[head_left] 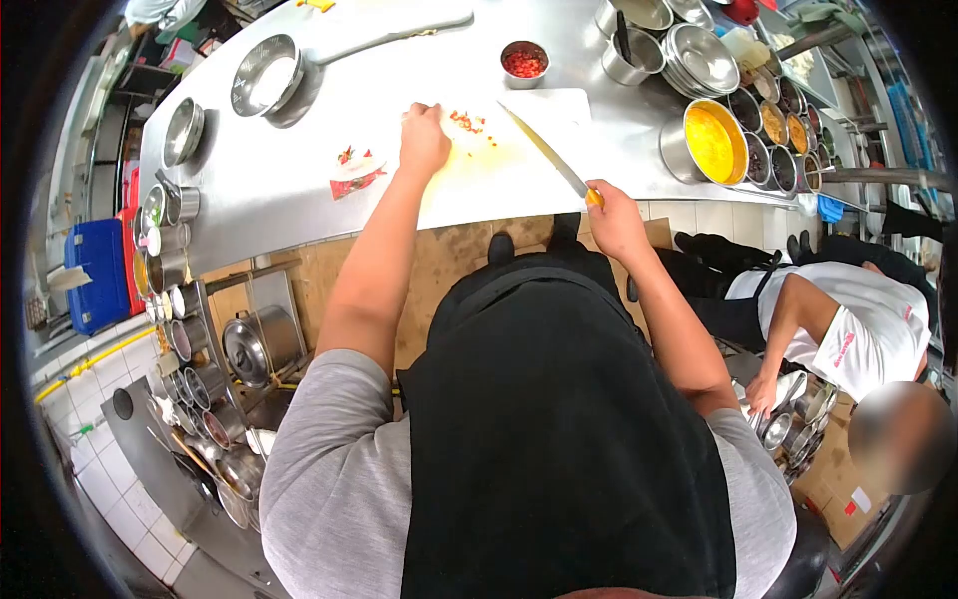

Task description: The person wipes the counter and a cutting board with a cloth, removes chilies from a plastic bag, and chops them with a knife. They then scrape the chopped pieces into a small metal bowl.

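Note:
My right hand [616, 222] grips the yellow handle of a long kitchen knife [547, 150], its blade slanting up and left over the pale cutting board [559, 105]. My left hand [425, 138] is closed at the board's left side, fingers curled; whatever they hold, if anything, is hidden. Small chopped red pieces [467, 123] lie just right of it, apart from the blade. To its left, a red-and-white packet [356, 178] rests on the steel table with red scraps on it. Beyond the board stands a metal cup [524, 66] of chopped red pieces.
A perforated metal bowl [267, 78] stands at the back left. On the right are a pot of yellow liquid [715, 142], stacked steel bowls [703, 58] and several ingredient containers. A co-worker [843, 319] bends over metal pans at my right.

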Tool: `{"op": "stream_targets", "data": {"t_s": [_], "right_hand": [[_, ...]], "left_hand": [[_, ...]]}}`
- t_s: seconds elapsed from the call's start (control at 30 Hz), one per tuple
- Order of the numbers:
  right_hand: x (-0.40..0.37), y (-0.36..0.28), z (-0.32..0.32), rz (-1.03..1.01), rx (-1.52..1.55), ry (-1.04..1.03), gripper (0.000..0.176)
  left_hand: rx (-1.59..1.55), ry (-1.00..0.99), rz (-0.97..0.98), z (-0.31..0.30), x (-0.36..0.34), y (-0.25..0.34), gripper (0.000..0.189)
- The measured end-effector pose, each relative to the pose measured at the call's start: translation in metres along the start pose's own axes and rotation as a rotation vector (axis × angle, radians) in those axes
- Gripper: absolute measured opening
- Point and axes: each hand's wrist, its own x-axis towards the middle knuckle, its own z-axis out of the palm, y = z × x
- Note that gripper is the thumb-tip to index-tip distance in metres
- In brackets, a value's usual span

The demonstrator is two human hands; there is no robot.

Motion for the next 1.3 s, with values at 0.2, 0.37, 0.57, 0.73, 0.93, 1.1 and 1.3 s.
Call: {"op": "stream_targets", "data": {"t_s": [0.2,0.37,0.57,0.73,0.93,1.1,1.3], "right_hand": [[0.028,-0.015,0.039,-0.106,-0.198,0.118,0.044],[0.029,-0.027,0.046,-0.16,-0.27,0.052,0.044],[0.003,-0.009,0.037,-0.094,-0.039,-0.021,0.05],[-0.008,0.022,0.036,0.181,0.354,-0.011,0.06],[-0.012,0.013,0.054,0.322,0.529,-0.209,0.066],[-0.02,-0.007,0.068,0.332,0.599,-0.267,0.067],[-0.018,-0.01,0.075,0.312,0.53,-0.356,0.065]], "left_hand": [[-0.281,-0.087,0.119,0.009,-0.018,0.017,0.05],[-0.222,-0.003,-0.042,-0.011,-0.031,0.009,0.059],[-0.116,-0.155,-0.001,-0.019,-0.032,0.009,0.075],[-0.167,-0.209,0.124,-0.008,-0.038,0.013,0.072],[-0.11,-0.24,-0.034,-0.02,-0.049,0.041,0.068],[-0.105,-0.159,-0.051,-0.009,-0.056,0.046,0.063],[-0.215,-0.029,-0.156,0.011,-0.061,0.043,0.054]]}}
